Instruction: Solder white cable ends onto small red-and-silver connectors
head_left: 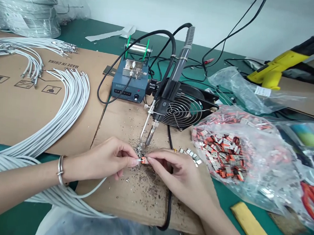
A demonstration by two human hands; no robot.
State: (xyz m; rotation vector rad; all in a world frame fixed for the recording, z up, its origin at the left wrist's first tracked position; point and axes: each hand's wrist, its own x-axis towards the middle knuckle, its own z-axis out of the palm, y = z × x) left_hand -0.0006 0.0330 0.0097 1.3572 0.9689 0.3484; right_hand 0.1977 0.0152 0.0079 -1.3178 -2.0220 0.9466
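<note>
My left hand (pixel 113 157) pinches the end of a white cable (pixel 95 189) between thumb and fingers; the cable trails back to a bundle at the lower left. My right hand (pixel 174 172) grips a small orange and metal connector (pixel 144 160) by its right side. The cable end and the connector meet just below the tip of a soldering iron (pixel 152 133), fixed in a stand and pointing down. A thin metal solder feed tube (pixel 145 127) runs beside the iron's tip. Whether the wires touch the connector's contacts is too small to tell.
Behind stand a blue soldering station (pixel 128 87) with a solder spool (pixel 137 49) and a black fan (pixel 184 110). A plastic bag of orange connectors (pixel 224 154) lies right, near metal shells (pixel 190 154) and a yellow sponge (pixel 253 228). White cable bundles (pixel 75 90) lie left.
</note>
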